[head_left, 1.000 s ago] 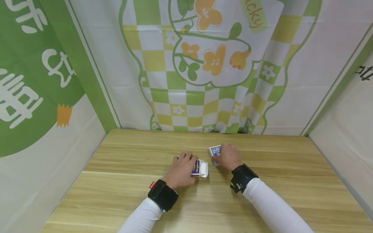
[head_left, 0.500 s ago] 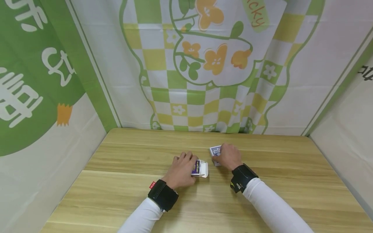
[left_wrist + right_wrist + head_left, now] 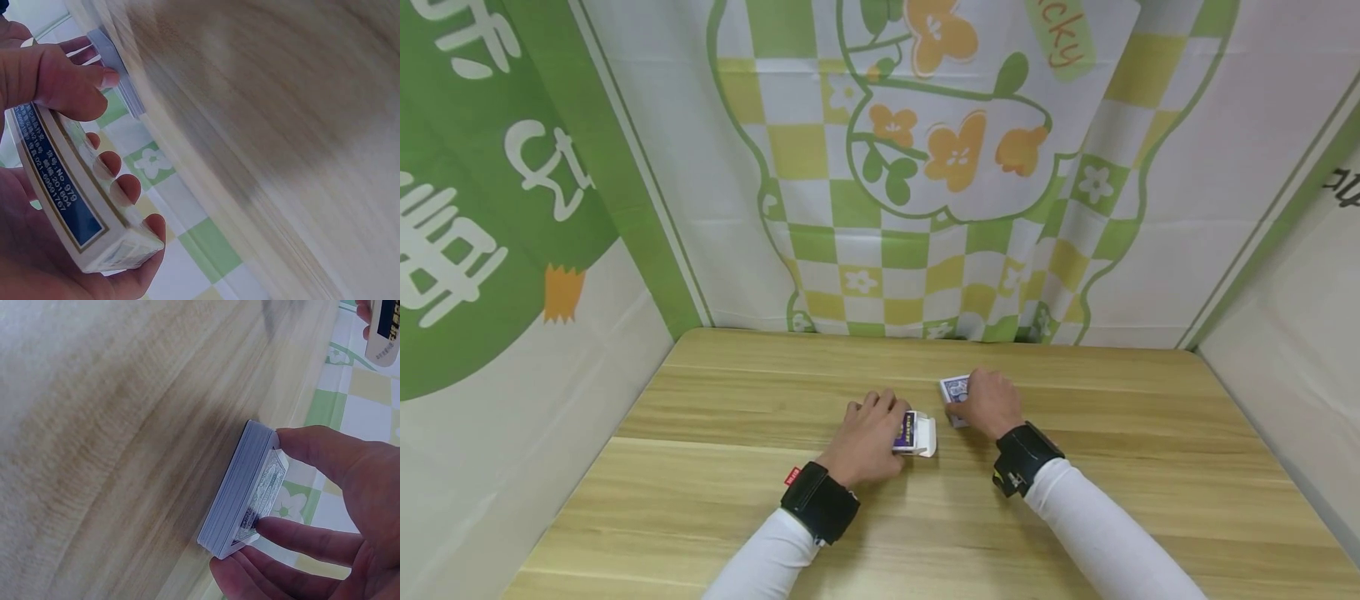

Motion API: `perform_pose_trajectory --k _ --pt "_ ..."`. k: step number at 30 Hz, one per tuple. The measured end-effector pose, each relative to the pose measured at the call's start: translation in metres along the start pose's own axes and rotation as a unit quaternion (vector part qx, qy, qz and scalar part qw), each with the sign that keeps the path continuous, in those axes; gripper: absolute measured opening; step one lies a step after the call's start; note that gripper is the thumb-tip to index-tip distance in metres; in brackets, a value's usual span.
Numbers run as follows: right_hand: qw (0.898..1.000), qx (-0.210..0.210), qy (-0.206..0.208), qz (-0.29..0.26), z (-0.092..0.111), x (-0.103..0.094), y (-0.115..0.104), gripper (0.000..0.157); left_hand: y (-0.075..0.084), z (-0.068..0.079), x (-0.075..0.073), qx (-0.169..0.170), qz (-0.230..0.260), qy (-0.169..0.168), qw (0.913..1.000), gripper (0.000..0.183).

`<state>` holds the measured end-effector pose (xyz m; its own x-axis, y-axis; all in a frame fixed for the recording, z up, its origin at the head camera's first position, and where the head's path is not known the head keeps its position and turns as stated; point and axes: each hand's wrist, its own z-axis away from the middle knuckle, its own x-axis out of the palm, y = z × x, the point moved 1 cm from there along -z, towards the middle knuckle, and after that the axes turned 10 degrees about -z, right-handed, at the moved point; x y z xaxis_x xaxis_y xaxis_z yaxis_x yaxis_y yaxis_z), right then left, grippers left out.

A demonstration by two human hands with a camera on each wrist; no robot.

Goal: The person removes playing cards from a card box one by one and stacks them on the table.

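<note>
My left hand [image 3: 867, 440] grips a playing-card box [image 3: 65, 181], its fingers curled under one side and its thumb along the other. In the head view the box's flap hangs open at the right end, facing the cards. A squared deck of playing cards [image 3: 240, 487] with a blue patterned back lies on the table to the right of the box. My right hand [image 3: 990, 403] holds the deck by its ends between thumb and fingers, with one fingertip on the top card. Box and deck are apart. The inside of the box is hidden.
The wooden table [image 3: 737, 500] spreads around both hands, and its back edge lies just beyond the deck. Behind it hangs a green-and-yellow checked curtain [image 3: 902, 250]. White and green cloth walls stand at the left and right sides.
</note>
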<state>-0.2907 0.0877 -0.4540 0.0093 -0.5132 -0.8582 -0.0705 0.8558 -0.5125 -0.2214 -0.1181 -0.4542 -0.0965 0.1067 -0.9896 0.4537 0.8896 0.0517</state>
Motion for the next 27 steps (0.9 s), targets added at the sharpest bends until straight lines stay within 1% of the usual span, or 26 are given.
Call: perform_pose_trajectory --k 15,27 --pt "0.999 -0.019 0.016 0.020 -0.0007 0.0020 0.0016 0.045 -0.0006 0.0000 -0.0014 0.004 -0.003 0.006 1.0000 0.065" --pt "0.999 -0.017 0.024 0.023 -0.0017 0.0037 0.0022 0.050 -0.0005 -0.0001 -0.0019 0.006 -0.006 0.007 0.9999 0.066"
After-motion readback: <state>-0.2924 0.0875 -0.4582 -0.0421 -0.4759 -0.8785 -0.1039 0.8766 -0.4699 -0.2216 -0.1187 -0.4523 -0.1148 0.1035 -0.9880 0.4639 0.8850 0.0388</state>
